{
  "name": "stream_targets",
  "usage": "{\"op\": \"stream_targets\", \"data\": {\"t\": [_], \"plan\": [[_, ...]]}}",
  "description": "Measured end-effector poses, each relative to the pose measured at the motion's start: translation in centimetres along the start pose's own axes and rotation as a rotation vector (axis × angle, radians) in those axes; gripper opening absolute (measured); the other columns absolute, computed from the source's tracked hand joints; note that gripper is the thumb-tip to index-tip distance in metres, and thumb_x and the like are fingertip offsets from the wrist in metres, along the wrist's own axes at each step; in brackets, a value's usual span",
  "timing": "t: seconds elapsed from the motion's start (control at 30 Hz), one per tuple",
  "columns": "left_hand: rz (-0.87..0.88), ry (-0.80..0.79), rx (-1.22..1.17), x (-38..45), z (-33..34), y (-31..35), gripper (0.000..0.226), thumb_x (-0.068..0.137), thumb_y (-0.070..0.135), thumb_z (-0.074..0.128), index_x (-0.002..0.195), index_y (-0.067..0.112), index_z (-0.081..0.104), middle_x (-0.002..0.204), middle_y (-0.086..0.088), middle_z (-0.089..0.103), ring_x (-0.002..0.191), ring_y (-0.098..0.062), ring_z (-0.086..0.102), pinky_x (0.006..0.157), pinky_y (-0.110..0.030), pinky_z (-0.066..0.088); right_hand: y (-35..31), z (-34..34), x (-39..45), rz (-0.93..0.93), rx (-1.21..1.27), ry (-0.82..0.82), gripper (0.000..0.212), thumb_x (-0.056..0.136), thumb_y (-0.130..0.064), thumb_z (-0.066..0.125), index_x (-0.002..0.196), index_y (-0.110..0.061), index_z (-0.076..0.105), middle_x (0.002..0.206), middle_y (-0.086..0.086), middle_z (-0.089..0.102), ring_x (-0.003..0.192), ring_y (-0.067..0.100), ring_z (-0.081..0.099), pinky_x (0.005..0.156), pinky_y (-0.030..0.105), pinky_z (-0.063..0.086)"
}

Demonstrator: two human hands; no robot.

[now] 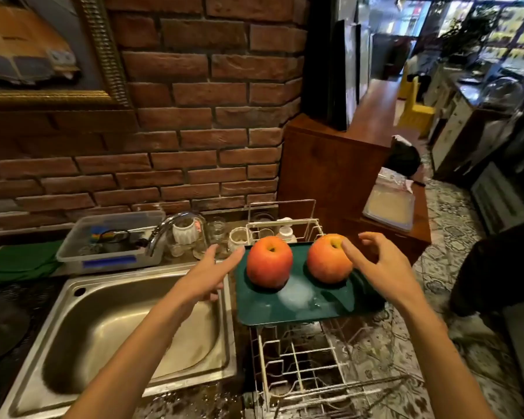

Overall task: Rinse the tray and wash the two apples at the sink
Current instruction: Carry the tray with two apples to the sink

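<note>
A dark green tray (pixel 263 311) rests on a white wire dish rack (pixel 300 367) to the right of the steel sink (pixel 73 300). Two red-orange apples stand on it: the left apple (pixel 269 261) and the right apple (pixel 327 258). A wet patch shines between them. My left hand (pixel 208 275) hovers open over the sink's right rim, fingers pointing at the left apple without touching it. My right hand (pixel 381 267) is open beside the right apple, its fingertips at the apple's top right side.
A chrome tap (pixel 164 228) curves over the sink's back edge. Behind it stand a clear plastic bin (pixel 112 237), glass jars and cups (pixel 194 234). A brick wall rises behind. A wooden counter (pixel 375 219) and a patterned floor lie to the right.
</note>
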State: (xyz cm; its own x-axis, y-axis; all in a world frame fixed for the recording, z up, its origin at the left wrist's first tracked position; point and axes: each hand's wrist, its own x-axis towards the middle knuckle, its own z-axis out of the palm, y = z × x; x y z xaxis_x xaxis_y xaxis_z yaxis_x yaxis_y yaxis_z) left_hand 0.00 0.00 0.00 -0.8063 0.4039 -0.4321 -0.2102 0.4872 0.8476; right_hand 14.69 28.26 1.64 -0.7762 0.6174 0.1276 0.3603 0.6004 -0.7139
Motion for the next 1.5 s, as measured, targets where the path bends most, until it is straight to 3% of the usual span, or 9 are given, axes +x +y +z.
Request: {"op": "stream_targets", "data": {"t": [0.1, 0.23, 0.37, 0.53, 0.73, 0.83, 1.13, 1.4, 1.5], "plan": [[-0.053, -0.015, -0.043, 0.8, 1.3, 0.7, 0.117, 0.065, 0.088, 0.057, 0.157, 0.039, 0.006, 0.146, -0.009, 0.049, 0.112, -0.028, 0.062, 0.086, -0.040, 0.055, 1.8, -0.4, 1.4, 0.098, -0.052, -0.046, 0.100, 0.069, -0.086, 0.050, 0.144, -0.021, 0.044, 0.147, 0.009, 0.049, 0.134, 0.026, 0.048, 0.104, 0.044, 0.044], [-0.077, 0.001, 0.028, 2.1, 2.6, 1.1, 0.124, 0.061, 0.085, 0.059, 0.158, 0.035, 0.000, 0.155, -0.017, 0.040, 0.119, -0.035, 0.060, 0.100, -0.050, 0.053, 3.3, 0.0, 3.0, 0.235, 0.060, -0.187, 0.123, 0.054, -0.095, 0.044, 0.152, -0.021, 0.033, 0.152, 0.010, 0.042, 0.134, 0.028, 0.046, 0.101, 0.041, 0.043], [-0.101, -0.012, -0.022, 2.9, 3.0, 0.6, 0.122, 0.054, 0.083, 0.069, 0.152, 0.025, 0.027, 0.150, -0.009, 0.046, 0.128, -0.032, 0.052, 0.103, -0.055, 0.049, 4.3, 0.5, 3.9, 0.307, 0.160, -0.325, 0.117, 0.057, -0.089, 0.051, 0.150, -0.020, 0.036, 0.148, 0.005, 0.047, 0.119, 0.020, 0.051, 0.089, 0.036, 0.045], [-0.093, -0.038, -0.148, 2.4, 3.2, 0.3, 0.095, 0.044, 0.079, 0.073, 0.124, 0.029, 0.056, 0.114, 0.001, 0.065, 0.101, -0.019, 0.066, 0.073, -0.036, 0.057, 4.9, 0.6, 4.6, 0.303, 0.205, -0.426, 0.108, 0.058, -0.088, 0.054, 0.142, -0.021, 0.051, 0.136, 0.002, 0.058, 0.118, 0.020, 0.056, 0.093, 0.039, 0.048], [-0.022, 0.044, -0.138, 3.1, 3.7, -0.5, 0.067, 0.047, 0.083, 0.068, 0.100, 0.043, 0.060, 0.108, 0.014, 0.064, 0.103, -0.012, 0.063, 0.096, -0.047, 0.054, 5.1, 0.7, 4.6, 0.332, 0.309, -0.431, 0.106, 0.061, -0.082, 0.063, 0.146, -0.020, 0.046, 0.140, 0.003, 0.054, 0.122, 0.021, 0.054, 0.093, 0.039, 0.048], [0.004, 0.064, -0.135, 3.1, 3.8, -0.5, 0.067, 0.046, 0.084, 0.067, 0.098, 0.043, 0.063, 0.104, 0.015, 0.067, 0.097, -0.009, 0.066, 0.084, -0.039, 0.058, 5.0, 0.6, 4.6, 0.337, 0.308, -0.413, 0.107, 0.060, -0.081, 0.065, 0.145, -0.019, 0.046, 0.140, 0.006, 0.054, 0.127, 0.026, 0.052, 0.102, 0.050, 0.047], [0.033, 0.132, -0.186, 1.1, 3.2, 0.4, 0.052, 0.051, 0.081, 0.070, 0.090, 0.048, 0.063, 0.095, 0.018, 0.067, 0.087, -0.005, 0.063, 0.061, -0.028, 0.049, 2.9, 0.2, 2.8, 0.334, 0.366, -0.338, 0.117, 0.054, -0.080, 0.067, 0.148, -0.016, 0.042, 0.144, 0.008, 0.051, 0.128, 0.027, 0.051, 0.102, 0.048, 0.046], [0.063, 0.124, -0.178, -1.6, -0.4, 0.5, 0.074, 0.055, 0.085, 0.068, 0.112, 0.040, 0.056, 0.100, 0.016, 0.062, 0.089, -0.006, 0.058, 0.063, -0.029, 0.046, -1.1, -0.5, 0.6, 0.272, 0.369, -0.333, 0.125, 0.050, -0.086, 0.066, 0.149, -0.015, 0.041, 0.147, 0.008, 0.050, 0.132, 0.028, 0.049, 0.108, 0.052, 0.044], [0.077, 0.138, -0.180, -3.5, -3.0, -0.1, 0.075, 0.045, 0.088, 0.065, 0.103, 0.041, 0.060, 0.101, 0.015, 0.065, 0.092, -0.006, 0.060, 0.065, -0.030, 0.047, -3.5, 0.5, -0.7, 0.244, 0.362, -0.351, 0.120, 0.050, -0.087, 0.064, 0.145, -0.014, 0.048, 0.137, 0.011, 0.058, 0.119, 0.023, 0.055, 0.090, 0.041, 0.050]]}}
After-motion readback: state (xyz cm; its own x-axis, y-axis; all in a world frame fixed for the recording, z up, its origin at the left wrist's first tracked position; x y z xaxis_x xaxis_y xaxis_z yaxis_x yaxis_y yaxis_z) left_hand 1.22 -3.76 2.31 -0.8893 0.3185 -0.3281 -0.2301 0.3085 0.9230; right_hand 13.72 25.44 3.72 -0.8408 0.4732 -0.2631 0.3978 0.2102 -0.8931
